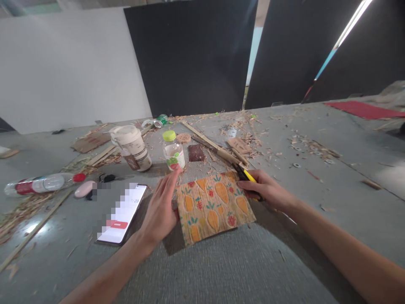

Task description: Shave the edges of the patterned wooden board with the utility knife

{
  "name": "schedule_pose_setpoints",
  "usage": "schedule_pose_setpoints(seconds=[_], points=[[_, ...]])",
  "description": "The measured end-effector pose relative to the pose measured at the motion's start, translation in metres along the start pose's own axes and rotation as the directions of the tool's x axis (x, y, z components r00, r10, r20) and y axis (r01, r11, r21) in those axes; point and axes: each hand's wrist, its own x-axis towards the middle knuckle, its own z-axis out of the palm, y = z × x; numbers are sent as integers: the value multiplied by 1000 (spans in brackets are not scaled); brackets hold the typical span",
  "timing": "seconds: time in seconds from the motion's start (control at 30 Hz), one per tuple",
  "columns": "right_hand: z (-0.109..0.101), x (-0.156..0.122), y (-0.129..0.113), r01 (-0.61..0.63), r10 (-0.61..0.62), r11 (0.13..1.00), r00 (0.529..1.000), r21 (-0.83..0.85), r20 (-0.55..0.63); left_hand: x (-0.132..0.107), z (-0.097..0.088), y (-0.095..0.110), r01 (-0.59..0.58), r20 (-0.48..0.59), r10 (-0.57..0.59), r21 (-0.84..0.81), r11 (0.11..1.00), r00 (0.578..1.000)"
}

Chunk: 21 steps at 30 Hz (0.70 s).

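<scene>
A rectangular, wood-grained sheet (215,207) printed with orange fruits and strawberries is between my two hands, casting a shadow on the grey surface below. My left hand (163,204) lies along its left edge, fingers stretched out and pointing away; the thumb is largely hidden. At the far right corner of the sheet, my right hand (262,188) is wrapped around a black and yellow utility knife (248,175). The knife's front end points away and left, beside a wooden strip (211,145). Whether the right fingers also touch the sheet, I cannot tell.
Beyond my left hand stand a green-capped bottle (174,154) and a paper cup (133,147). A phone (122,215) and a lying plastic bottle (44,184) are to the left. Wood shavings (249,145) and several metal washers (296,165) litter the surface. Dark panels (196,55) rise behind.
</scene>
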Motion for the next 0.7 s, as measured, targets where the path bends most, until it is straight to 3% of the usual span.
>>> schedule_pose_setpoints(seconds=[0.33,0.7], points=[[5,0,-5,16,-6,992,997,127,-82,1,1,-2,154,-48,-160,-111,982,986],[1,2,5,33,-15,990,991,135,-130,2,0,1,179,-12,-183,-149,972,983]])
